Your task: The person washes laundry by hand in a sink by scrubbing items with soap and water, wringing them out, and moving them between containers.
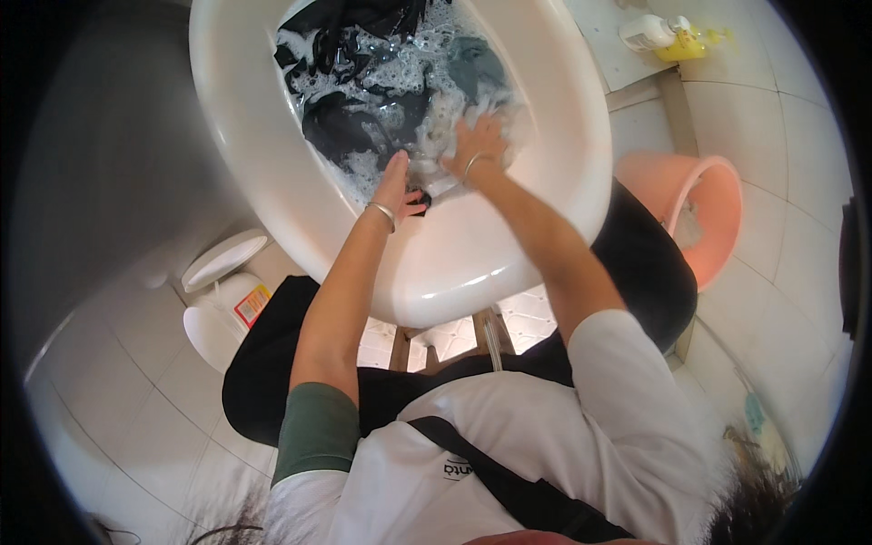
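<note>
Dark, wet clothes (350,123) lie in sudsy water inside a white oval tub (436,286) in front of me. My left hand (392,184) is at the near left side of the water, fingers apart. A small black piece, perhaps cloth (422,202), shows between its fingers; I cannot tell whether they grip it. To the right, my right hand (480,141) is spread palm down in the foam, its fingertips partly hidden by suds. A grey-green cloth (474,68) floats just beyond it. Each wrist wears a bangle.
A pink bucket (722,213) stands right of the tub. A white bottle (647,34) and a yellow bottle (686,47) are at the upper right. At the left is a white container (213,327) with its lid raised. My knees flank the tub's near end.
</note>
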